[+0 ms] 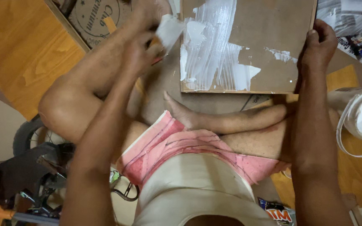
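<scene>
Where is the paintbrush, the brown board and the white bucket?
paintbrush (168, 31), head view, on its white bristles.
brown board (269, 25), head view, on a bare unpainted part.
white bucket (348, 119), head view, on its left rim.

A flat brown cardboard sheet (95, 21) with a round dark printed stamp is lying at the top left, partly hidden behind a raised arm. At the top right, a white printed strip label (357, 52) with blue and red marks is lying beside crumpled plastic. At the bottom edge, a dark glossy packet (278, 212) with red and white lettering is sitting on the floor.
</scene>
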